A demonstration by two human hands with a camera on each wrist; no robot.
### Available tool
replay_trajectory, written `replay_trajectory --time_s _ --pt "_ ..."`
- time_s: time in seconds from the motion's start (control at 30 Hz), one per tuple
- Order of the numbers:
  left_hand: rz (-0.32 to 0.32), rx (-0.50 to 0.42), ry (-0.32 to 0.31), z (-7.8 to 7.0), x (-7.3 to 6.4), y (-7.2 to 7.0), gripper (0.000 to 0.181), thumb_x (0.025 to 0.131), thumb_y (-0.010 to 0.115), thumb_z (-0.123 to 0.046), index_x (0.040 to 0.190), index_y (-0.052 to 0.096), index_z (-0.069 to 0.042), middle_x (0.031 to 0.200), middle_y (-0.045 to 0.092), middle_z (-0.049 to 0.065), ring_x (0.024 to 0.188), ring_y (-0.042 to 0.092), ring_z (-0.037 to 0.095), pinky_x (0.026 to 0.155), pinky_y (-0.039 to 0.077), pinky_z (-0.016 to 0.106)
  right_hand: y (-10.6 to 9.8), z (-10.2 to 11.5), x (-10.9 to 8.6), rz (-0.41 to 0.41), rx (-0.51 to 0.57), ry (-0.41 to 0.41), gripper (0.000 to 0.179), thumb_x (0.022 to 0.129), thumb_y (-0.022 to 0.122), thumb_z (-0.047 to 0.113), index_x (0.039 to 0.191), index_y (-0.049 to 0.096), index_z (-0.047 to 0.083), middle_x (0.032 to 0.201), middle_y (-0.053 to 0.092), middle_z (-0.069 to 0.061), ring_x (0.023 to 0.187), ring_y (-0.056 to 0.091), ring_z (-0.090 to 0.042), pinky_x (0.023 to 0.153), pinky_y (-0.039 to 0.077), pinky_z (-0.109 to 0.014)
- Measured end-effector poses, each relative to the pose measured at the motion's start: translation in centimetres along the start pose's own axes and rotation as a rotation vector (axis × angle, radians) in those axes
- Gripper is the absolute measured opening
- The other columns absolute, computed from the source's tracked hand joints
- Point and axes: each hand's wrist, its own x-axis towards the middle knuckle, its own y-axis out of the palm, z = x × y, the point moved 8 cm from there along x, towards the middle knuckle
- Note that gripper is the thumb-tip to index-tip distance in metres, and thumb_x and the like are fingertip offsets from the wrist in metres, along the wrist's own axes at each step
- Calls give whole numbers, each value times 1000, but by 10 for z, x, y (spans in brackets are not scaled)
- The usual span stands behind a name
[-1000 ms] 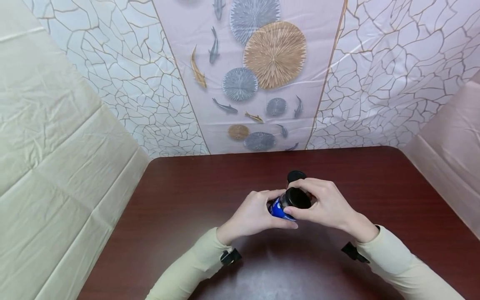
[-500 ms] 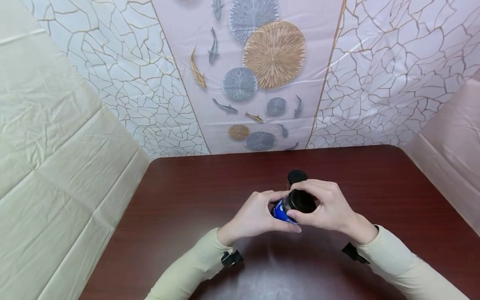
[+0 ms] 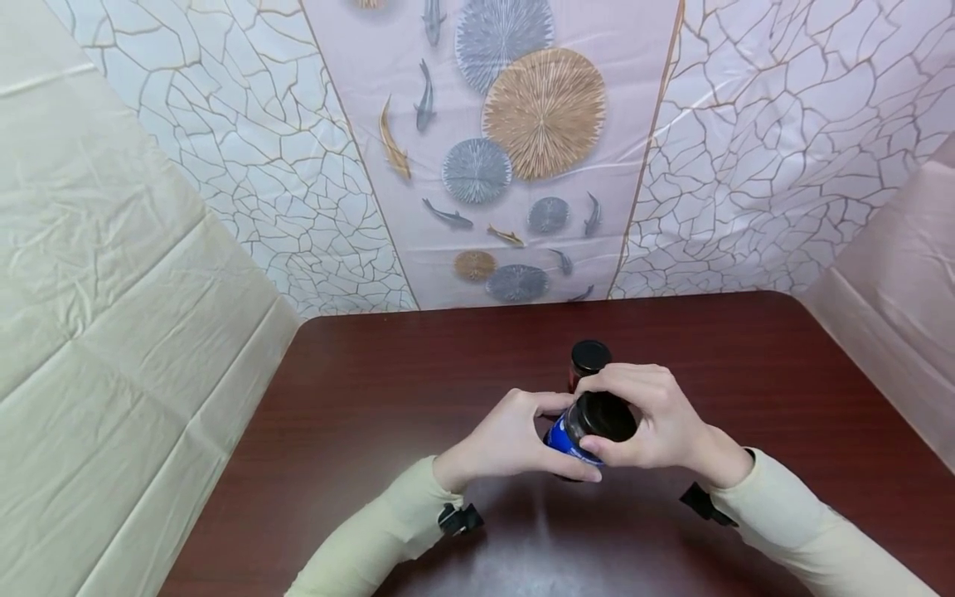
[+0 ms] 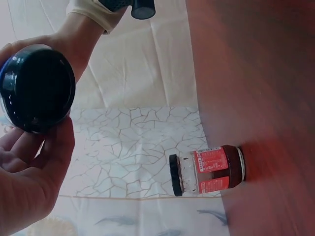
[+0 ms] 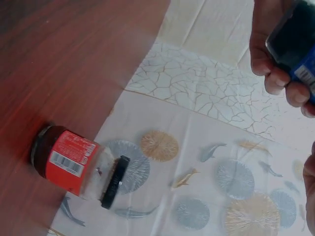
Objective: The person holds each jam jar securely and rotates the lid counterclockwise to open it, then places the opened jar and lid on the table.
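Observation:
A jar with a blue label (image 3: 570, 439) is tilted and raised above the table, its black lid (image 3: 608, 417) facing up and to the right. My left hand (image 3: 515, 439) holds the jar's body between thumb and fingers. At the lid end, my right hand (image 3: 652, 414) grips with thumb below and fingers across the far side. The left wrist view shows the dark round lid (image 4: 39, 88) close up. Behind the hands a second jar, with a red label (image 4: 212, 169) and black lid, stands upright on the table. My right hand partly hides it in the head view.
The dark red-brown table (image 3: 358, 398) has its far edge against a patterned cloth backdrop (image 3: 477, 224). Cream cloth (image 3: 112, 348) hangs along the left side and pinkish cloth (image 3: 895, 315) along the right.
Both hands have shifted slightly toward me and to the right, carrying the blue-labelled jar. More of the red-labelled jar shows behind them now. The grip of both hands looks the same.

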Motion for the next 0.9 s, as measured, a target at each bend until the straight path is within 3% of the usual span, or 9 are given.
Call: replay_trajectory --time_s 0.23,0.4,0.6,0.77,0.9 --pt "-34 87 42 -4 -3 -5 55 72 93 -32 120 69 -18 99 70 -19 83 66 -6 69 55 21 4 -2 1 103 -21 21 44 93 68 45 106 69 3 95 69 -1 80 63 -10 71 50 -22" --pt "-59 158 56 -4 -5 -8 56 73 91 -38 121 68 -19 99 69 -18 80 63 -6 67 55 20 3 -4 -3 181 -86 76 58 89 73 53 123 68 6 102 66 4 86 58 -6 73 45 -18" --pt "-141 278 54 0 -5 -18 65 74 90 -42 130 67 -18 102 69 -11 85 61 -1 71 51 16 -4 -13 -7 263 -208 278 73 81 78 58 138 61 14 120 64 4 104 62 -9 89 46 -21" --pt "-193 365 22 0 -6 -25 63 74 89 -44 128 67 -20 96 69 -8 82 59 3 69 49 18 -9 -21 -12 306 -303 485 70 72 88 51 131 62 24 119 61 14 103 61 -4 83 51 -29" --pt "-199 397 6 1 -6 -25 62 73 90 -44 125 68 -19 95 68 -8 81 58 5 68 48 19 -7 -23 -12 308 -287 549 58 74 88 48 124 65 28 112 61 19 97 60 -1 79 52 -30"
